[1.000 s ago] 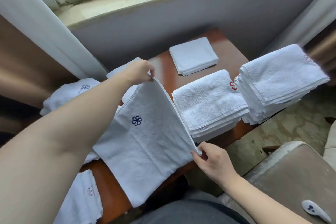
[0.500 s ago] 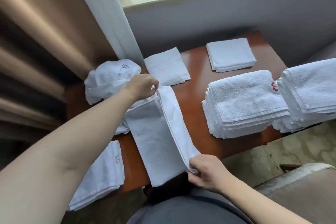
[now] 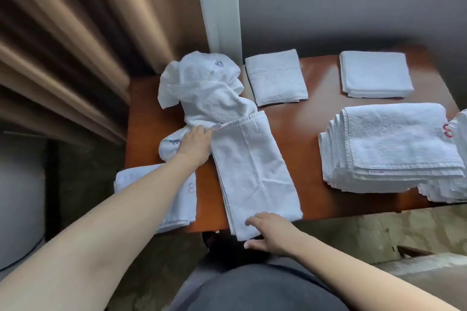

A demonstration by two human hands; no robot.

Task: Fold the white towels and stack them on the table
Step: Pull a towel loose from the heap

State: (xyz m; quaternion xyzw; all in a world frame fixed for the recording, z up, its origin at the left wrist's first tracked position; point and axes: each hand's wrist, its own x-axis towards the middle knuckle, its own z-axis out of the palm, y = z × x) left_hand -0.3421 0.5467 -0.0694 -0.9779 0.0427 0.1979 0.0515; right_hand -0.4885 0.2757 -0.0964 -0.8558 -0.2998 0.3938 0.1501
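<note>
Heavy brown pleated curtains (image 3: pixel 75 40) fill the left side, next to a pale sheer curtain (image 3: pixel 218 2) and the grey wall (image 3: pixel 353 10) under the window. Below them stands the glossy reddish-brown wooden table (image 3: pixel 310 113). On its right part sits a thick stack of folded white terry towels (image 3: pixel 394 146), with a second stack (image 3: pixel 454 184) touching it at the frame's edge. A crumpled heap of unfolded white towels (image 3: pixel 204 88) lies at the table's far left. In the middle, the long white towel folded lengthwise into a strip (image 3: pixel 255 171) lies flat, its near end reaching over the table's front edge. Another folded white towel (image 3: pixel 174 197) overhangs the front left corner under the left forearm. Two small folded white squares rest near the wall, one (image 3: pixel 276 77) just beside the heap, the other (image 3: pixel 375 74) further right. The left hand (image 3: pixel 194 145) lies at the strip's far left corner, fingers loosely bent, touching it. The right hand (image 3: pixel 270 232) is spread, fingers on the strip's near end, thumb below its edge.
</note>
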